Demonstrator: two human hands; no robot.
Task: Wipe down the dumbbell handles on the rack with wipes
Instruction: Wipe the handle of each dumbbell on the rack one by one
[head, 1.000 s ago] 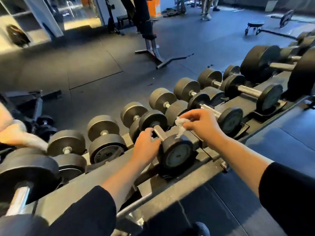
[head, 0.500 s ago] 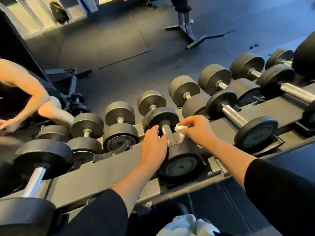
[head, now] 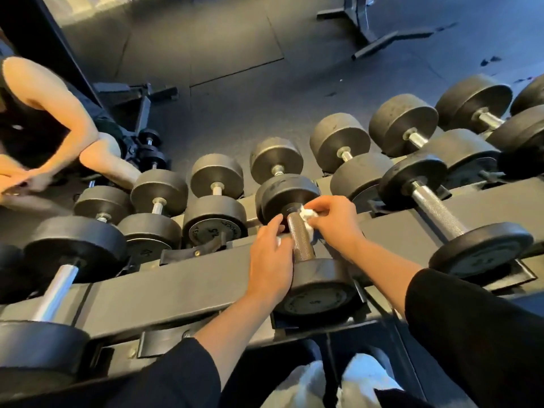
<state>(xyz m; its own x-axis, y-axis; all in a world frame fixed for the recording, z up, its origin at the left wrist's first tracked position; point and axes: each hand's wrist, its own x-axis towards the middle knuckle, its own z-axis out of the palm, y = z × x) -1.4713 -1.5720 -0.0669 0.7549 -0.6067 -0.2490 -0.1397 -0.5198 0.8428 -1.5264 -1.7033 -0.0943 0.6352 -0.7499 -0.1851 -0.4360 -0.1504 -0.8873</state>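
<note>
At the rack's [head: 182, 293] front rail, the left hand [head: 269, 260] curls around a dumbbell's knurled handle [head: 300, 238], steadying it, while the right hand [head: 335, 222] pinches a white wipe [head: 307, 216] against it.

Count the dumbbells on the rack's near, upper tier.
3: the left dumbbell with the shiny handle, the middle dumbbell where the right hand presses a wipe, and the right dumbbell. More may sit beyond the frame edges.

wipe [head: 307, 214]: white | handle [head: 300, 240]: knurled grey | sleeves [head: 471, 334]: black
</note>
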